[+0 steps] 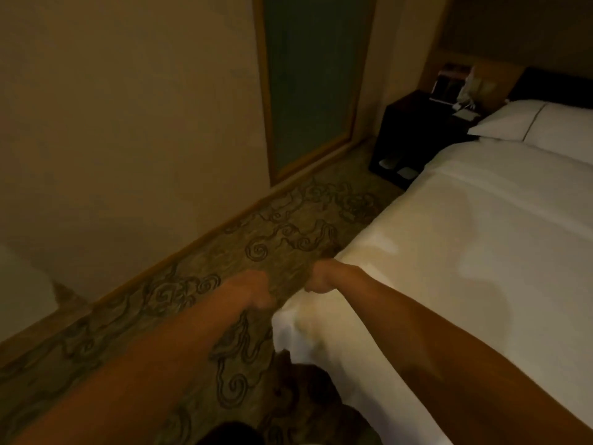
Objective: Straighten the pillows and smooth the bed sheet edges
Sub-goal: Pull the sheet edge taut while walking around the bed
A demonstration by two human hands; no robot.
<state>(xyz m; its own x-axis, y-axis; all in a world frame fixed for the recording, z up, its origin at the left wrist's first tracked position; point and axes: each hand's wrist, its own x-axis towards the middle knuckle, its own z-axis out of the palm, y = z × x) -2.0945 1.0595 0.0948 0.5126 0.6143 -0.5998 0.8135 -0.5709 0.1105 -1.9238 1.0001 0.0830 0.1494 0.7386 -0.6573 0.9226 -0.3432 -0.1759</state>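
A bed with a white sheet (481,239) fills the right side of the head view. A white pillow (526,123) lies at its far end against a dark headboard (552,85). My right hand (321,279) is closed on the sheet's left edge near the bed's side. My left hand (256,292) is a fist just left of it, over the carpet, at the same hanging edge of the sheet (288,319); its fingers are hidden, so its grip on the fabric is unclear.
A patterned carpet (192,316) runs between the bed and a beige wall (128,123). A dark nightstand (414,136) with small items stands beside the pillow. A tall framed panel (308,78) is set in the wall.
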